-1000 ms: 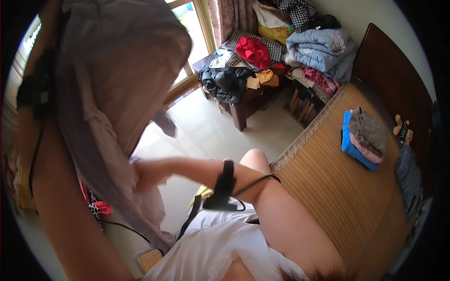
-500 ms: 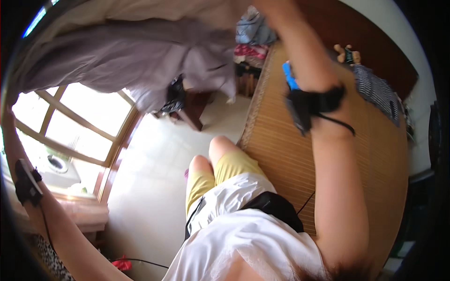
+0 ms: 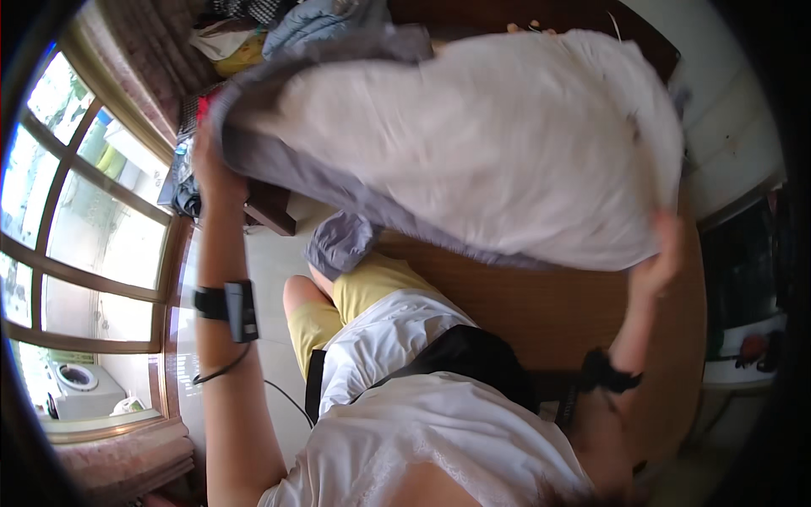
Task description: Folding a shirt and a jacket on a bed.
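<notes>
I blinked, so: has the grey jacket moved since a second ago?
Yes: the grey jacket has moved rightward against the slatted bed mat, from left of it to partly covering it in view.

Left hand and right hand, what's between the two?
In the head view, a grey and off-white garment spans from the left hand to the right hand.

No readable text, labels, brands, numbers or signs anywhere in view.
</notes>
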`<move>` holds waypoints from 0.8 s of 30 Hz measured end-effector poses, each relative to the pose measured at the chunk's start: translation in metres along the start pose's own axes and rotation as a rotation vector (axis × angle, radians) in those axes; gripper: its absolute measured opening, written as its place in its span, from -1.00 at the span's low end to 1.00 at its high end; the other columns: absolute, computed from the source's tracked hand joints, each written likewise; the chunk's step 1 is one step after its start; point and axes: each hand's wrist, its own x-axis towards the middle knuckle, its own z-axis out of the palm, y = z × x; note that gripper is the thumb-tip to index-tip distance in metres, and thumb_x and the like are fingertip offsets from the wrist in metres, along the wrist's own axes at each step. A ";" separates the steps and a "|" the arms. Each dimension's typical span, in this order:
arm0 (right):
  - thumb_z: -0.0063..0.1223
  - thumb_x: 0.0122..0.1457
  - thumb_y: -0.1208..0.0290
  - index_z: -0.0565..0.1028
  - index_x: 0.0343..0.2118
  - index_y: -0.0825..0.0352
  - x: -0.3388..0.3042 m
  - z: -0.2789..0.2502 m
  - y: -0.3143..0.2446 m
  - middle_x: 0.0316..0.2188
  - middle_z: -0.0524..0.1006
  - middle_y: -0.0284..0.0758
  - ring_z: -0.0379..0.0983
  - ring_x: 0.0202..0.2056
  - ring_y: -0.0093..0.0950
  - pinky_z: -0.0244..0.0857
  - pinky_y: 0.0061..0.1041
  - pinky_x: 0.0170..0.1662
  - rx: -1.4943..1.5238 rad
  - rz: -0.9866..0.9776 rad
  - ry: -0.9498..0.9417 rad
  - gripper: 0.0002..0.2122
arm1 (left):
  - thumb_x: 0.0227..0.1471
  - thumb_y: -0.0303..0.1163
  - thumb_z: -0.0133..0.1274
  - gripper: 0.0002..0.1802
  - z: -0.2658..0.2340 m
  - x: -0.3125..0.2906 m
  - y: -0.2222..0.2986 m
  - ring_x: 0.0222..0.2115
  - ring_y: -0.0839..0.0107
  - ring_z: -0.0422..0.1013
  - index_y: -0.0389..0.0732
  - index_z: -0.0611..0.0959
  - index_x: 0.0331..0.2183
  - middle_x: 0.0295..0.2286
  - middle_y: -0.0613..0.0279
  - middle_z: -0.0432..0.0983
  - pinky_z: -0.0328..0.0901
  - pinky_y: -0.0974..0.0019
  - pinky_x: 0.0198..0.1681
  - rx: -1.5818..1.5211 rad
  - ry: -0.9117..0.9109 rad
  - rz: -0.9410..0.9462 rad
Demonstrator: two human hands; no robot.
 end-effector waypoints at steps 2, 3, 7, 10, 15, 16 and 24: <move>-0.19 -0.23 0.78 0.44 -0.38 0.39 -0.053 0.006 -0.013 -0.40 0.43 -0.16 0.37 -0.29 -0.22 0.25 -0.39 -0.18 -0.075 0.074 -0.395 -0.70 | -0.02 -0.39 -0.13 -0.76 -0.033 -0.020 -0.055 -0.30 0.48 0.32 -0.21 0.50 -0.26 -0.36 0.25 0.42 0.23 0.40 -0.24 0.255 -0.129 -0.102; -0.19 -0.22 0.77 0.44 -0.38 0.38 -0.072 0.018 -0.019 -0.41 0.43 -0.16 0.37 -0.29 -0.22 0.24 -0.37 -0.19 0.001 0.158 -0.566 -0.71 | -0.03 -0.36 -0.10 -0.80 -0.061 -0.026 -0.088 -0.40 0.52 0.33 -0.18 0.50 -0.31 -0.41 0.29 0.41 0.24 0.47 -0.37 0.309 -0.079 -0.196; -0.16 -0.19 0.70 0.46 -0.38 0.37 -0.143 0.032 -0.010 -0.39 0.45 -0.13 0.36 -0.26 -0.18 0.23 -0.32 -0.18 0.104 0.476 -1.067 -0.74 | -0.06 -0.42 -0.05 -0.84 -0.086 -0.084 -0.153 -0.52 0.56 0.33 -0.27 0.54 -0.38 -0.54 0.33 0.43 0.23 0.52 -0.44 0.747 -0.302 -0.590; -0.20 -0.15 0.65 0.46 -0.35 0.36 -0.150 0.044 -0.011 -0.38 0.44 -0.10 0.35 -0.30 -0.12 0.24 -0.30 -0.23 -0.131 0.665 -1.434 -0.74 | -0.08 -0.44 -0.04 -0.85 -0.089 -0.102 -0.166 -0.49 0.56 0.33 -0.30 0.56 -0.42 -0.53 0.33 0.44 0.21 0.51 -0.39 0.842 -0.376 -0.637; -0.13 -0.03 0.53 0.42 -0.39 0.37 -0.089 0.069 -0.045 -0.42 0.43 -0.14 0.39 -0.37 -0.21 0.27 -0.34 -0.32 0.002 0.422 -1.022 -0.87 | -0.10 -0.44 -0.03 -0.83 -0.094 -0.094 -0.156 -0.46 0.57 0.32 -0.31 0.55 -0.41 -0.52 0.35 0.44 0.20 0.49 -0.35 0.807 -0.332 -0.745; -0.09 -0.06 0.55 0.40 -0.37 0.35 -0.075 0.078 -0.058 -0.43 0.42 -0.18 0.38 -0.38 -0.24 0.27 -0.36 -0.33 0.152 0.383 -0.873 -0.86 | -0.10 -0.44 -0.03 -0.83 -0.093 -0.095 -0.154 -0.46 0.57 0.32 -0.31 0.55 -0.41 -0.52 0.35 0.44 0.20 0.49 -0.35 0.814 -0.322 -0.753; 0.00 0.00 0.05 -0.10 0.13 0.36 -0.136 0.262 -0.023 -0.08 0.31 -0.21 0.36 -0.25 -0.45 0.26 -0.51 -0.21 0.850 1.098 -1.049 -0.24 | -0.08 -0.56 -0.08 -0.88 -0.010 -0.134 -0.133 -0.16 0.53 0.22 -0.24 0.55 -0.43 -0.11 0.25 0.31 0.04 0.48 -0.08 0.190 -0.480 -0.849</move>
